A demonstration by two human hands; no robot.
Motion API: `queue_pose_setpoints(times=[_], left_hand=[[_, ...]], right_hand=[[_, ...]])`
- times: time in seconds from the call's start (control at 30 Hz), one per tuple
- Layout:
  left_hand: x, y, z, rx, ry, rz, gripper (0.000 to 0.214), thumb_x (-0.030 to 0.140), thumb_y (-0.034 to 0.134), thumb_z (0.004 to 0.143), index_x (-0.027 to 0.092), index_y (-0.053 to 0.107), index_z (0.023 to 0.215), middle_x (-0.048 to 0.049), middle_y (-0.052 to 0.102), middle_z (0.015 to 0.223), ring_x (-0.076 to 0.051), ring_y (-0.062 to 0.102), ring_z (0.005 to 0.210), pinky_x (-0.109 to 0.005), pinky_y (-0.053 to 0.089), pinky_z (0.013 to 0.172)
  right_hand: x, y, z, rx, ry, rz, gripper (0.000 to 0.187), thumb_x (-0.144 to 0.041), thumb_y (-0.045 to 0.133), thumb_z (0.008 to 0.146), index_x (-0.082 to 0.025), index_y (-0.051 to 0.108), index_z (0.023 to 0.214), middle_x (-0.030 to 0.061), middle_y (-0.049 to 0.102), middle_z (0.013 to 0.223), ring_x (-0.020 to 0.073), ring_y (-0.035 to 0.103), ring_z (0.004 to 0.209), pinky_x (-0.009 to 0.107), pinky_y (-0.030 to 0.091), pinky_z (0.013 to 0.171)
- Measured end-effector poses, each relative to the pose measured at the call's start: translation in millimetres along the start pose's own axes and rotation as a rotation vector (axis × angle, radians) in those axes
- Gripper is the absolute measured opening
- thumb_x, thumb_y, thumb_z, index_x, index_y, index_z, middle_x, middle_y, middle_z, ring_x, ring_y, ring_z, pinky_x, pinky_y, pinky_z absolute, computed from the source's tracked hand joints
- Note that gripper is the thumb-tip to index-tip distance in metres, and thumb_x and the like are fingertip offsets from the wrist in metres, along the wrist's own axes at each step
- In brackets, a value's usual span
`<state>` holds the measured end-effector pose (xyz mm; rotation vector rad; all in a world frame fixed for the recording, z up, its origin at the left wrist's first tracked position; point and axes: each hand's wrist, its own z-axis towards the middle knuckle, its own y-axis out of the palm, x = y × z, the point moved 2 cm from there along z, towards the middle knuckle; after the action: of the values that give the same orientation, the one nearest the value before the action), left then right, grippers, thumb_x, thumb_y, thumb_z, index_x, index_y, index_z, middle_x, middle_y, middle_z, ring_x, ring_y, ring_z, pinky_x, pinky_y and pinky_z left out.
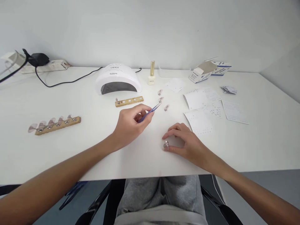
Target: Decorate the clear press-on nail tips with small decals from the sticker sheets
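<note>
My left hand [131,125] is closed round a pair of blue-purple tweezers [148,115]. Their points reach up and right, close to a pinkish nail tip [161,100] on a small metal base. Two similar nail tips, one behind [160,92] and one to the right [166,107], stand near it. My right hand [185,140] rests low over the table, its thumb and index finger around a small shiny nail tip on a base [166,144]. Fine detail on that piece is too small to make out.
A wooden strip [129,101] carries one nail tip; another strip [58,126] on the left bears several. Behind are a white nail lamp [118,78] and a polish bottle [151,78]. Sticker sheets [198,120], a small box [202,72] and a foil pile [229,90] lie right.
</note>
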<state>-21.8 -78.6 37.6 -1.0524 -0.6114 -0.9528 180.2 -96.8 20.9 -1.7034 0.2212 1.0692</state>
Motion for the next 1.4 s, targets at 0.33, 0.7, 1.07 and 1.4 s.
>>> queue_pose_setpoints(times=[0.33,0.7,1.07,1.4], left_hand=[[2,-0.4,-2,-0.095,0.261,-0.002,0.007,0.018,0.06,0.082,0.015,0.066,0.081,-0.001,0.063,0.067,-0.007,0.049,0.054,-0.019,0.039,0.047],[-6,6.8,-3,-0.143,0.68,0.268,0.005,0.018,0.061,0.081,0.019,0.065,0.079,-0.0013,0.065,0.065,-0.01,0.058,0.058,-0.02,0.045,0.05],[-9,10.0,-3,-0.042,0.755,0.344,0.005,0.011,0.064,0.077,0.015,0.062,0.077,-0.002,0.063,0.06,-0.011,0.058,0.053,-0.021,0.045,0.046],[-12,11.7,-3,-0.033,0.732,0.342,0.008,0.014,0.061,0.081,0.016,0.062,0.073,0.0003,0.062,0.058,-0.009,0.057,0.052,-0.019,0.043,0.045]], right_hand=[[9,-15,31,-0.129,-0.004,0.245,0.011,-0.03,0.074,0.071,-0.023,0.068,0.077,0.0015,0.067,0.09,0.0174,0.059,0.086,0.032,0.045,0.08],[27,-25,42,-0.07,0.084,0.408,0.019,-0.037,0.069,0.074,-0.02,0.073,0.081,0.0031,0.069,0.076,0.0157,0.058,0.068,0.03,0.044,0.062],[28,-24,41,0.0,0.072,0.433,0.014,-0.033,0.07,0.074,-0.021,0.073,0.08,0.0026,0.07,0.077,0.0162,0.061,0.07,0.03,0.046,0.063],[26,-24,41,-0.001,0.087,0.406,0.012,-0.033,0.071,0.074,-0.023,0.072,0.079,0.0028,0.069,0.076,0.0169,0.059,0.069,0.031,0.045,0.063]])
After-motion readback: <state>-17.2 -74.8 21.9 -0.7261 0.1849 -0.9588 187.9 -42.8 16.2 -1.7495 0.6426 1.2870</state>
